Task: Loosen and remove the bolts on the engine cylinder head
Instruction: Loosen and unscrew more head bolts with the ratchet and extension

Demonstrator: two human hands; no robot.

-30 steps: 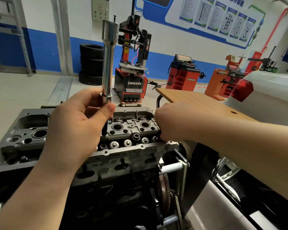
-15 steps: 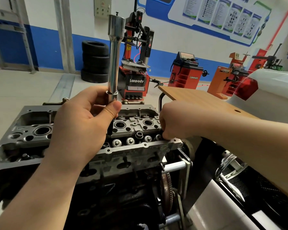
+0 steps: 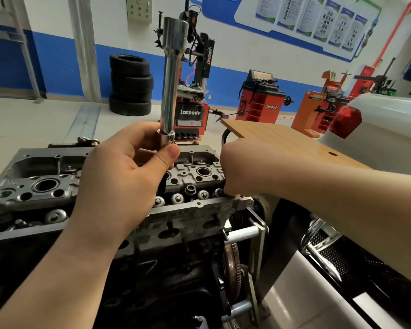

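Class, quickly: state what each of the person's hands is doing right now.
Left hand: grips the long, upright chrome socket tool near its lower end.
Right hand: curled at the grey metal cylinder head's edge; cannot tell what it holds.

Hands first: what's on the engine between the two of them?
In the head view, between the left hand and the right hand lies bare cylinder head: a round bore and a front row of round caps.

The socket extension stands upright in the left hand, above the cylinder head. The right hand rests on the head's right end; a table lies just behind it.
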